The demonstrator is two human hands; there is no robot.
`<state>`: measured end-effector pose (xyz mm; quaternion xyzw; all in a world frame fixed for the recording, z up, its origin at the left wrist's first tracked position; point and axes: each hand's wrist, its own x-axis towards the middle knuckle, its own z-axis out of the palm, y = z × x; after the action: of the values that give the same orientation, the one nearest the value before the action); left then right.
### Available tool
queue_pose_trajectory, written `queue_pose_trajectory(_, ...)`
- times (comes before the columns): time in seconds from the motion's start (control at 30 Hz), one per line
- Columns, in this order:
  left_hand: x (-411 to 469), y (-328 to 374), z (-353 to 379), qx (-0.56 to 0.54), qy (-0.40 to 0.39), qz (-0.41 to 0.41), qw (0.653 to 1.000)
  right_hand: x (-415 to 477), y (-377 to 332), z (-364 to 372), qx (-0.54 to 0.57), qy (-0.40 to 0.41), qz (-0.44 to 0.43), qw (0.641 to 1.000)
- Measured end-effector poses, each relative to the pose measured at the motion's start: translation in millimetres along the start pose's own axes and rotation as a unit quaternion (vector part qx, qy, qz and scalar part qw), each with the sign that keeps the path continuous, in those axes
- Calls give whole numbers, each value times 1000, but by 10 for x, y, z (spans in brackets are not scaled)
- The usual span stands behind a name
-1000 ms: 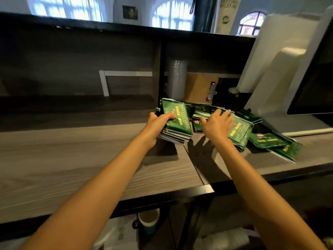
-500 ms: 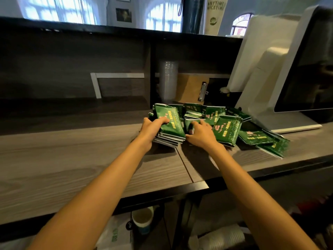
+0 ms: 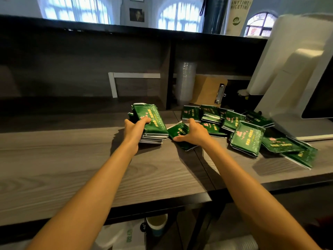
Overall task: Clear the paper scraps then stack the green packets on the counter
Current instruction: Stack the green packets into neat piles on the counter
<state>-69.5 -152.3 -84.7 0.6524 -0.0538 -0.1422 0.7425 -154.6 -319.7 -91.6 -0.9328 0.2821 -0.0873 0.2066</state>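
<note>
The left hand [image 3: 134, 129] grips a stack of green packets [image 3: 153, 123] from its left side, thumb curled over the top packet. The stack rests on the counter [image 3: 72, 159] about midway between its front and back edges. Its long axis runs from front to back, with the far end leaning slightly left. Just right of it, the right hand [image 3: 193, 134] lies palm down and grasps a single packet [image 3: 177, 131], which lies flat with its long axis running diagonally from far-left to near-right. Further right, a loose pile of packets [image 3: 246, 134] sprawls at mixed angles towards the counter's right edge, by the foot of a white monitor stand [image 3: 297, 69].
</note>
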Motion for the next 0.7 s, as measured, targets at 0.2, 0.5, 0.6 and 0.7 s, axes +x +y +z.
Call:
queue_pose_trajectory(0.2,2,0,29,-3,-27,4,1000,68,-88,18,354,129,67,924)
queue_pose_trajectory(0.5,-3,-42,113,7,-51,-17,999,11,-186,57,500,157,-28,851)
queue_pose_trajectory(0.6,-28,-61,135,2,-63,-34,997,-41,-270,170,360,174,-97,912)
queue_pose_trajectory(0.7,-26,-91,143,5,-79,-32,996,-73,-305,220,300,171,-148,927)
